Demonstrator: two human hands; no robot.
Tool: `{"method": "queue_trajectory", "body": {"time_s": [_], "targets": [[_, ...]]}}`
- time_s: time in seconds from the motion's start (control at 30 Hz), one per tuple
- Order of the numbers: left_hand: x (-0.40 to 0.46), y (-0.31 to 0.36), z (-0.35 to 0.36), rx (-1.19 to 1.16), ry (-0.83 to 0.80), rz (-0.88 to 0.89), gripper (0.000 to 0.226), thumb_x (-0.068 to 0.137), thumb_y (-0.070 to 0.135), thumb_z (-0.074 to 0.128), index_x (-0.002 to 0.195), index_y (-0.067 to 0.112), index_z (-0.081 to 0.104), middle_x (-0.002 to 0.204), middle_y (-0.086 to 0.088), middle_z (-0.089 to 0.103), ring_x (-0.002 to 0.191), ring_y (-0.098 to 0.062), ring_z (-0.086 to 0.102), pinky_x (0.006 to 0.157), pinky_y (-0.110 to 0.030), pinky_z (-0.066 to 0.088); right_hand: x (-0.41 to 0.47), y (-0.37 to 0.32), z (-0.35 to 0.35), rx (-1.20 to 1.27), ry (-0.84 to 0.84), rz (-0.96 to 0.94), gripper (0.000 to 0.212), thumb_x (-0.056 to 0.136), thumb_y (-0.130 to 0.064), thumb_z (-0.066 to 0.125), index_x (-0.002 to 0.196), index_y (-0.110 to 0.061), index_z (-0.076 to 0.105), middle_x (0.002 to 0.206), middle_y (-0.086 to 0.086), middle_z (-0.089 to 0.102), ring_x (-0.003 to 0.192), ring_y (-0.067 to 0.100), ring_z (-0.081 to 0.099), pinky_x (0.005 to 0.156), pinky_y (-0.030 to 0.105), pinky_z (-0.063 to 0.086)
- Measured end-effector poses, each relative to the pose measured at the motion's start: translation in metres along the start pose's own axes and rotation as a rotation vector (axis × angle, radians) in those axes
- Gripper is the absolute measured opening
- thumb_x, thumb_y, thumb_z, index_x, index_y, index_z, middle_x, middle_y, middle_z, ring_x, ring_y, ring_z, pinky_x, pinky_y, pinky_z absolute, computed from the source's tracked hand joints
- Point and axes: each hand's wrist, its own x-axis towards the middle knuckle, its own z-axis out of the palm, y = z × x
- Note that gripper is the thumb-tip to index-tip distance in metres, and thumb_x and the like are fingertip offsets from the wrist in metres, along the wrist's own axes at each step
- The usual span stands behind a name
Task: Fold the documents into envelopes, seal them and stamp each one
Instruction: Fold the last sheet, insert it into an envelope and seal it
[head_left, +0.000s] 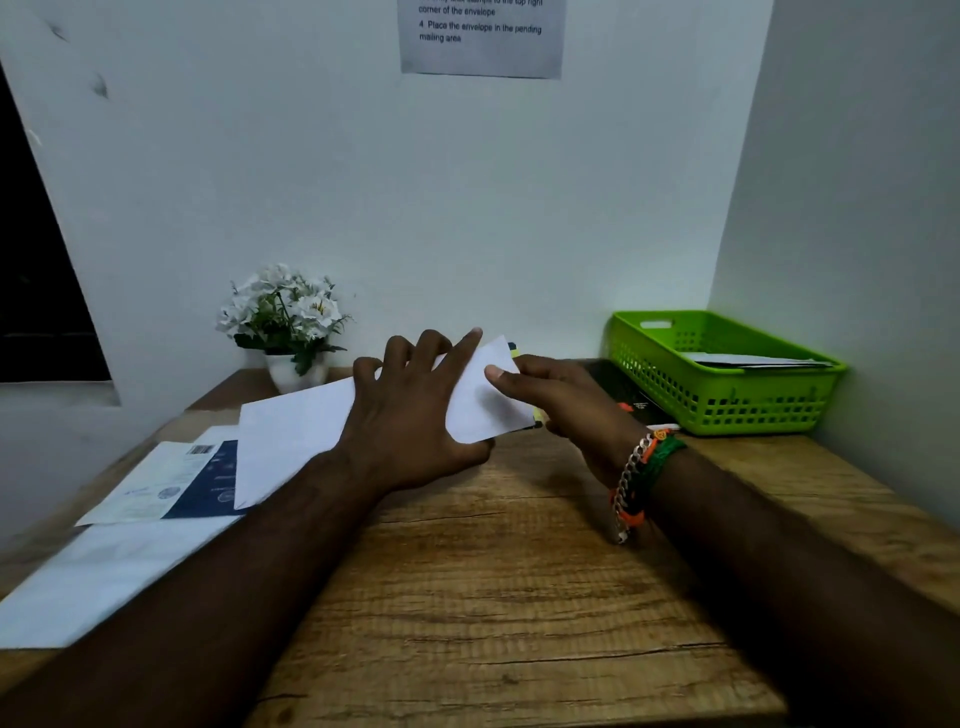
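Observation:
A white sheet of paper lies across the middle of the wooden desk, its right end lifted. My left hand lies spread on top of it, fingers mostly straight, thumb under the lower edge. My right hand pinches the paper's right end between thumb and fingers. A green basket at the back right holds a few white envelopes.
More white sheets and a blue-and-white printed packet lie at the desk's left. A white flower pot stands at the back left. A dark booklet lies beside the basket. A printed notice hangs on the wall.

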Motion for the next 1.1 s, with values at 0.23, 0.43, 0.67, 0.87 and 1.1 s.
{"method": "queue_trajectory", "body": {"time_s": [0.23,0.43,0.67,0.87,1.1], "targets": [[0.0,-0.003,-0.003,0.007,0.023,-0.02,0.115,0.064,0.085,0.049,0.16,0.041,0.003,0.139,0.006,0.037,0.121,-0.022,0.038,0.091,-0.044,0.03,0.007,0.01,-0.002,0.017,0.319,-0.162,0.036,0.074,-0.011,0.085,0.103,-0.015,0.064,0.088,0.01,0.069,0.087,0.026,0.071,0.069,0.041,0.063],[0.0,-0.002,-0.002,-0.025,-0.01,0.001,0.107,0.066,0.083,0.053,0.157,0.05,0.008,0.141,0.008,0.033,0.125,-0.022,0.036,0.096,-0.046,0.03,0.008,0.01,0.001,-0.031,0.369,-0.219,0.022,0.072,-0.007,0.085,0.087,-0.013,0.069,0.071,0.005,0.068,0.064,0.014,0.063,0.061,0.029,0.051],[0.001,-0.003,-0.003,-0.052,0.07,-0.005,0.102,0.066,0.08,0.06,0.155,0.048,0.022,0.139,0.008,0.036,0.121,-0.021,0.038,0.093,-0.043,0.029,0.006,0.006,0.004,0.127,0.286,-0.129,0.004,0.085,-0.009,0.072,0.084,-0.013,0.072,0.085,0.007,0.07,0.083,0.019,0.067,0.071,0.037,0.059],[0.002,0.001,-0.005,-0.139,0.085,0.06,0.109,0.066,0.087,0.06,0.157,0.046,0.019,0.145,0.01,0.035,0.127,-0.019,0.036,0.103,-0.042,0.028,0.003,0.002,-0.002,0.298,0.189,-0.032,0.018,0.081,-0.003,0.077,0.09,-0.013,0.066,0.085,0.007,0.071,0.07,0.016,0.068,0.055,0.026,0.053],[0.006,0.04,-0.029,-0.148,0.362,0.148,0.072,0.075,0.062,0.069,0.138,0.028,0.06,0.126,0.002,0.059,0.108,-0.022,0.058,0.084,-0.038,0.049,0.004,-0.008,-0.006,0.437,0.145,-0.073,0.018,0.081,0.0,0.07,0.076,-0.016,0.064,0.065,0.003,0.066,0.056,0.014,0.063,0.059,0.028,0.049]]}}
